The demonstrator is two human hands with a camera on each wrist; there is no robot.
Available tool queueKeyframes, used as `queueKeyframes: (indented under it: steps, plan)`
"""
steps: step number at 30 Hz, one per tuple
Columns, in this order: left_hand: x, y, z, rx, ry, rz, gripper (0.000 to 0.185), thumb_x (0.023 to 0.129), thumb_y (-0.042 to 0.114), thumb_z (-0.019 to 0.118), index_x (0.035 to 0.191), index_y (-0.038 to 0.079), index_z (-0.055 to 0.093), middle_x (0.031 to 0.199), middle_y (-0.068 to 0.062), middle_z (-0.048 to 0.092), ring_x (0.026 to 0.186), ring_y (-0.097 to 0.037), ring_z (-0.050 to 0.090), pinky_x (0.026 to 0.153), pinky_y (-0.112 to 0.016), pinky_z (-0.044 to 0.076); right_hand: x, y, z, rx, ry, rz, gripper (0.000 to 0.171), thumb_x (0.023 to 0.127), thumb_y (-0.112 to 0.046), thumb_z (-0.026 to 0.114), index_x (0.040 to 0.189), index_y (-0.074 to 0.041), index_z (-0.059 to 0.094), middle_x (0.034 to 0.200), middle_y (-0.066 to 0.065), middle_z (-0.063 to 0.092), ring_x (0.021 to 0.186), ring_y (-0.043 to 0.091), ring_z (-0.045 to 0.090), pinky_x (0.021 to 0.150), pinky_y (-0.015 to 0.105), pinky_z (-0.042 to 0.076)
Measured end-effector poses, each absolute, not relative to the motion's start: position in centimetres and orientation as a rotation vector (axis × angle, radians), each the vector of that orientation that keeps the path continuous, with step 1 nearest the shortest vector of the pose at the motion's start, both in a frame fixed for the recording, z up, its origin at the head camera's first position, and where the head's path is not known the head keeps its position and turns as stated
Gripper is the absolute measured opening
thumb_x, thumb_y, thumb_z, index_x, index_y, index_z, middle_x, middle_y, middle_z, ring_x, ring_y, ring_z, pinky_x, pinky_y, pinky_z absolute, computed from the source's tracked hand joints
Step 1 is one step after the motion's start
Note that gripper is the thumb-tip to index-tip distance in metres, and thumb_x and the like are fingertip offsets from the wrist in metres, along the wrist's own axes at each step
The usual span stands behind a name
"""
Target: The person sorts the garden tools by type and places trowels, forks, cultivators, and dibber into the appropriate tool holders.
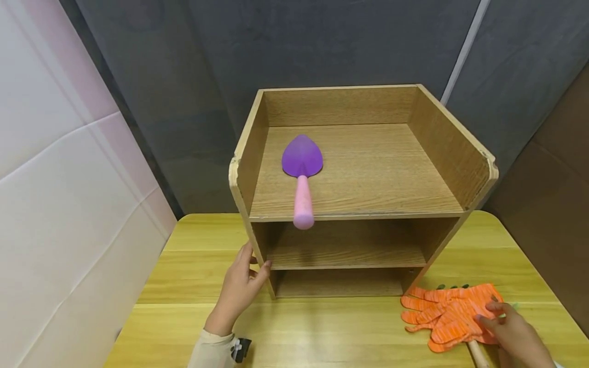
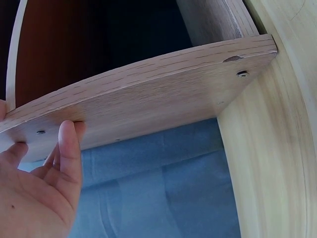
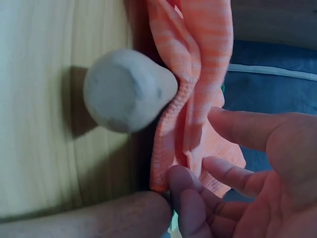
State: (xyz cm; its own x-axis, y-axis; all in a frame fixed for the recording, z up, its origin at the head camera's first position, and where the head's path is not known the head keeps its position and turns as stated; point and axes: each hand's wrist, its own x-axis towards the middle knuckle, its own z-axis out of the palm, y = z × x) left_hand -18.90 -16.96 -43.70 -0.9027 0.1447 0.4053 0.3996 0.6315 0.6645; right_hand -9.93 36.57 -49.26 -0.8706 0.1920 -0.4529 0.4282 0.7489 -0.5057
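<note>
A small wooden shelf unit (image 1: 349, 179) stands on the table. My left hand (image 1: 240, 286) holds its left side panel near the front edge, thumb at the front and fingertips (image 2: 69, 136) against the outer face. On the top board lies a hand trowel (image 1: 302, 158) with a purple blade, its pink handle jutting over the front edge. Orange knit gloves (image 1: 455, 312) lie at the unit's right foot. Over their cuff is my right hand (image 1: 517, 332), fingers bent loosely and spread, fingertips touching the fabric. A pale wooden handle (image 3: 116, 94) pokes out from under the gloves.
Below the top board are two lower compartments (image 1: 345, 245). The yellow wood-grain table (image 1: 184, 286) ends close behind the unit at a dark wall (image 1: 207, 102). White panels (image 1: 60, 204) rise on the left, and a brown surface (image 1: 552, 204) borders the right.
</note>
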Motion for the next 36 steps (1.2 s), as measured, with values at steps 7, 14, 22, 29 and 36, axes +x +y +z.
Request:
queueKeyframes:
  steps: [7,14,22,29,36]
  plan:
    - [-18.7,-17.0,-43.7,-0.435,-2.545,-1.151,0.049,0.088,0.013,0.061,0.134,0.010,0.044,0.111,-0.011,0.058,0.090,-0.022,0.060,0.062,-0.023,0.053,-10.0,36.1,-49.5,0.478,2.545,-0.871,0.091,0.091,-0.061,0.049,0.132,0.018,0.030,0.102,0.022,0.063,0.083,0.026,0.066,0.069,0.043,0.050]
    - [-18.8,-17.0,-43.8,-0.428,-2.537,-1.173,0.049,0.088,0.011,0.061,0.134,0.009,0.045,0.112,-0.012,0.058,0.091,-0.024,0.060,0.063,-0.029,0.056,-10.0,35.3,-49.7,0.500,2.549,-0.825,0.113,0.083,-0.074,0.048,0.135,0.022,0.020,0.112,0.039,0.054,0.091,0.039,0.065,0.071,0.046,0.050]
    - [-18.8,-17.0,-43.8,-0.438,-2.527,-1.185,0.051,0.086,0.009,0.062,0.134,0.007,0.045,0.111,-0.012,0.058,0.090,-0.024,0.060,0.062,-0.028,0.055,-9.8,34.7,-49.6,0.571,2.570,-0.838,0.118,0.079,-0.075,0.055,0.137,0.022,0.020,0.116,0.044,0.049,0.103,0.052,0.054,0.071,0.044,0.050]
    - [-18.9,-16.9,-43.8,-0.431,-2.533,-1.204,0.051,0.087,0.010,0.061,0.135,0.009,0.044,0.116,-0.012,0.057,0.091,-0.023,0.059,0.063,-0.024,0.054,-9.9,34.5,-49.9,0.648,2.596,-1.009,0.110,0.077,-0.057,0.071,0.138,0.021,0.022,0.115,0.040,0.048,0.101,0.047,0.056,0.067,0.038,0.054]
    - [-18.9,-16.8,-43.7,-0.432,-2.539,-1.199,0.050,0.088,0.011,0.060,0.135,0.010,0.044,0.117,-0.013,0.057,0.092,-0.023,0.059,0.063,-0.028,0.055,-9.9,34.4,-50.1,0.697,2.575,-1.068,0.102,0.081,-0.050,0.072,0.140,0.016,0.021,0.102,0.025,0.050,0.079,0.022,0.061,0.064,0.035,0.051]
